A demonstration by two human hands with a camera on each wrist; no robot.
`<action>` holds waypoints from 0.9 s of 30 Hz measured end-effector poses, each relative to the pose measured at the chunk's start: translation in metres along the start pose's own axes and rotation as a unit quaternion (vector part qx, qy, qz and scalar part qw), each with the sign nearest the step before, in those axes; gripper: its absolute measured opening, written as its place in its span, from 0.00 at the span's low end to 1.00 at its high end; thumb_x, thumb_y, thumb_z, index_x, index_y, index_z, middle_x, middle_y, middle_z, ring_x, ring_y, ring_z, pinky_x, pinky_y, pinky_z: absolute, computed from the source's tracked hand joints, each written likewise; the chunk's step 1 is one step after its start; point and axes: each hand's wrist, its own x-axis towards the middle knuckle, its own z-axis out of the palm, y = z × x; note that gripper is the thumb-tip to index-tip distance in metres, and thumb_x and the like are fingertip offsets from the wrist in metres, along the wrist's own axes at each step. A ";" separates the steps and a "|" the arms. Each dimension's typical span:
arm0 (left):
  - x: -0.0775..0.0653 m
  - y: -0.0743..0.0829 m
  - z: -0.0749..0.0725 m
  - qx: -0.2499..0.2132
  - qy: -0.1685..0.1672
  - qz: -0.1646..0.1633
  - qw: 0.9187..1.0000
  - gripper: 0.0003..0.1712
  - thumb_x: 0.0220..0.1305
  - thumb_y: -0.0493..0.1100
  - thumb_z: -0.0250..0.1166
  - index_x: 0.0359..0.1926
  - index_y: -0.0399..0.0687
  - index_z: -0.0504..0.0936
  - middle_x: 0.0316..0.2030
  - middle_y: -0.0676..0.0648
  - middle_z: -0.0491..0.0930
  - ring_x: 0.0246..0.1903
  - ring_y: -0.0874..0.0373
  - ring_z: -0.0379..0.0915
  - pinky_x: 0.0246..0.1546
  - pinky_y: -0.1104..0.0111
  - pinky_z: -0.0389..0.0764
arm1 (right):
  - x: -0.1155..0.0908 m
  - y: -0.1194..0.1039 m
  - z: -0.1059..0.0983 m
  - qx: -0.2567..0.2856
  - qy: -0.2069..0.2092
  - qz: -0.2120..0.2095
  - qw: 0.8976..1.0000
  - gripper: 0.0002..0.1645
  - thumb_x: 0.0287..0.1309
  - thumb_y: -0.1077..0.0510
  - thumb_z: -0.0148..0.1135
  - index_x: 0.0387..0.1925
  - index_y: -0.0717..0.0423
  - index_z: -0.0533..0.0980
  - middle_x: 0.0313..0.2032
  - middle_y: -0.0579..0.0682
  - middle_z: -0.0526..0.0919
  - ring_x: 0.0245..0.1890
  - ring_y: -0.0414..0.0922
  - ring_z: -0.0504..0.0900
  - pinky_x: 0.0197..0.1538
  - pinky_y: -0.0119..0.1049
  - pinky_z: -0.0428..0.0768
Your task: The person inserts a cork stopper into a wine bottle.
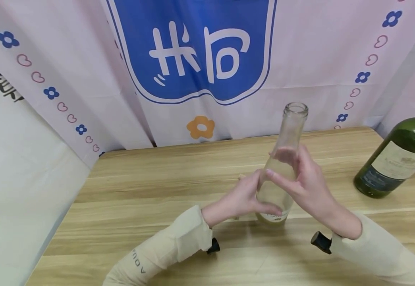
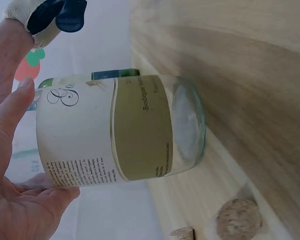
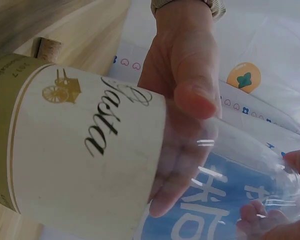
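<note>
We see a clear glass bottle standing upright near the middle of a pale wood-grain table, its round mouth open and uncorked. It is smooth and see-through, narrow at the neck and wide at the base, with a cream and olive paper label wrapped round the lower body, printed in dark script with a small gold carriage.

Our left hand lies against the bottle's left side low down, fingers nearly straight and flat along the glass, thumb in front. Our right hand meets it from the right and higher up, at the shoulder, fingers extended and only lightly bent around the curve. Neither hand curls tight; both press the bottle between them. Beige knit sleeves cover both forearms.

A rough cork lies on the table just beside the bottle's base. Well apart at the right edge stands a dark green bottle with a pale label. Behind hangs a soft pink cloth printed with hearts and flowers and a blue shield.
</note>
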 end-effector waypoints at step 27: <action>-0.041 -0.021 -0.045 0.321 -0.223 0.063 0.918 0.37 0.53 0.42 0.68 0.62 0.40 0.65 0.63 0.44 0.63 0.63 0.54 0.56 0.64 0.70 0.55 | -0.006 0.005 0.005 -0.039 0.004 0.016 0.999 0.27 0.48 0.73 0.60 0.50 0.71 0.59 0.45 0.58 0.77 0.49 0.30 0.71 0.55 0.22 0.66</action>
